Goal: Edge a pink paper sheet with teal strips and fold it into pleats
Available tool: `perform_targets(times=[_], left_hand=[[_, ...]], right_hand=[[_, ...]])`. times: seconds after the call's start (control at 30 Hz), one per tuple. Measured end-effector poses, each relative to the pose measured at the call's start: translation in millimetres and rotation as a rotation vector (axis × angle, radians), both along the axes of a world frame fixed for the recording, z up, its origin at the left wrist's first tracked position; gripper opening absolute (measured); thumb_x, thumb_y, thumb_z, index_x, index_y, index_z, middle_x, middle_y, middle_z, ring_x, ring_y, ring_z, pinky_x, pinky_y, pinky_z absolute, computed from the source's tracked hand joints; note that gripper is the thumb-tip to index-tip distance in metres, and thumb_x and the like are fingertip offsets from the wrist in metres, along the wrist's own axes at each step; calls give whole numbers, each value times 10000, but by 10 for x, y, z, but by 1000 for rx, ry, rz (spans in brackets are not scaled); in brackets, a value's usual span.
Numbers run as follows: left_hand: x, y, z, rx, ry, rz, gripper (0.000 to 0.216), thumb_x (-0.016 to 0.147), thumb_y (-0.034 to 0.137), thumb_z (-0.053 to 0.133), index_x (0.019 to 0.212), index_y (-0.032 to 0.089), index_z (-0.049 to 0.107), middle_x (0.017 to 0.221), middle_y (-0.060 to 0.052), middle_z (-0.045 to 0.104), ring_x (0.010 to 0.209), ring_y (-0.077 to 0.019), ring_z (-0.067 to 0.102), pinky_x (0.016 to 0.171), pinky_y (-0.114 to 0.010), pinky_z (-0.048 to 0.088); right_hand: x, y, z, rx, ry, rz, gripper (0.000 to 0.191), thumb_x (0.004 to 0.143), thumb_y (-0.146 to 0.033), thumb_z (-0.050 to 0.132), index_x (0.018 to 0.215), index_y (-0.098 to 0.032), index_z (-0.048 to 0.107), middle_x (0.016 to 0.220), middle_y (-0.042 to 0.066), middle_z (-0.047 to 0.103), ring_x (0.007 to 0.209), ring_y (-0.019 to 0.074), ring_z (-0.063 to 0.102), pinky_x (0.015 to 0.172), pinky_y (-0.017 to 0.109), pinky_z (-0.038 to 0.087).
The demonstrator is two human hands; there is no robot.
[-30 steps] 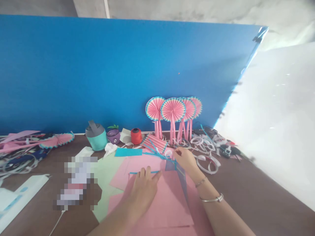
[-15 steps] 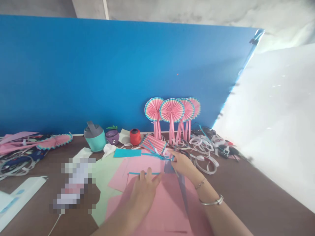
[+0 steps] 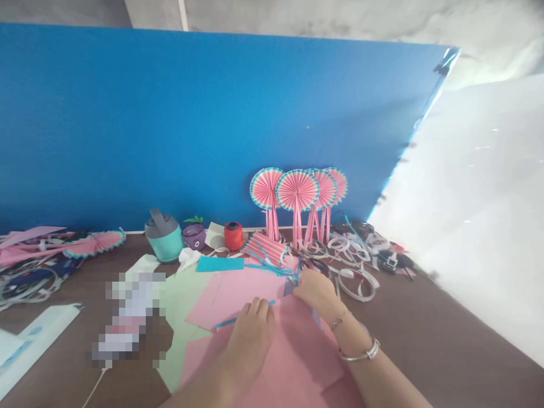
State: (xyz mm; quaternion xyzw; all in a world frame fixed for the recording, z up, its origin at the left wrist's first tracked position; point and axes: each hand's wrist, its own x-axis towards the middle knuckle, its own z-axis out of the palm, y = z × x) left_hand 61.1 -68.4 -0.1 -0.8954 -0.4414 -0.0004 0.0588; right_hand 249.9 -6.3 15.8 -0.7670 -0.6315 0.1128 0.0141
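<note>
My left hand (image 3: 253, 334) is closed at the edge of a pink paper sheet (image 3: 297, 351); its fingers are bent together over the blue strip (image 3: 226, 323) along that edge. The strip now slants and passes beneath the fingers. My right hand (image 3: 317, 292), with a bracelet and a bangle at the wrist, is closed near the sheet's upper right. Its fingertips are partly hidden, so what they hold cannot be made out. Just beyond lie thin blue paper strips (image 3: 272, 268) and a folded pink pleated paper (image 3: 266, 249). A greyish piece (image 3: 289, 287) shows beside the right fingers.
Pink round paper fans (image 3: 297, 190) stand against the blue partition (image 3: 191, 124). A teal cup (image 3: 164, 238), a purple pot (image 3: 194, 237) and a red thread spool (image 3: 233, 237) line the back. White tape loops (image 3: 357, 284) lie right; green paper (image 3: 182, 317) lies left.
My left hand has gone from spread fingers to closed, and the blue-edged pink sheet has shifted toward me and tilted. My right hand has moved slightly right and nearer to me.
</note>
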Motion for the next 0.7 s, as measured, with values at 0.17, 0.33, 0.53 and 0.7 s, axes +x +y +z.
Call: perform_targets(times=[0.17, 0.33, 0.53, 0.7], left_hand=[[-26, -9, -76, -21, 53, 66, 421, 785, -57, 443, 1136, 136, 574, 992, -95, 633, 894, -248, 594, 781, -370, 471], [-102, 23, -41, -20, 42, 96, 442, 786, -45, 451, 1161, 163, 558, 998, -79, 614, 913, -245, 579, 764, -354, 453], [-157, 98, 68, 8, -33, 118, 162, 932, 121, 440, 960, 176, 590, 982, -75, 563, 943, -247, 533, 799, -372, 444], [-177, 105, 41, 69, -45, 119, 167, 925, 115, 444, 1027, 180, 558, 973, -58, 553, 907, -236, 522, 828, -385, 435]], right_hand=[[38, 87, -114, 109, 237, 32, 92, 652, -117, 572, 651, -167, 648, 743, 75, 711, 735, 202, 655, 589, 248, 376], [39, 178, -196, 362, 727, 24, 97, 670, -206, 526, 576, -186, 539, 587, -11, 586, 610, 141, 538, 571, 235, 363], [6, 167, -168, 487, 1229, -102, 87, 630, -264, 557, 686, -201, 535, 510, -57, 502, 484, 105, 428, 485, 232, 313], [3, 158, -133, 388, 1434, -145, 221, 572, -318, 702, 694, -180, 579, 530, -20, 574, 504, 118, 510, 470, 228, 350]])
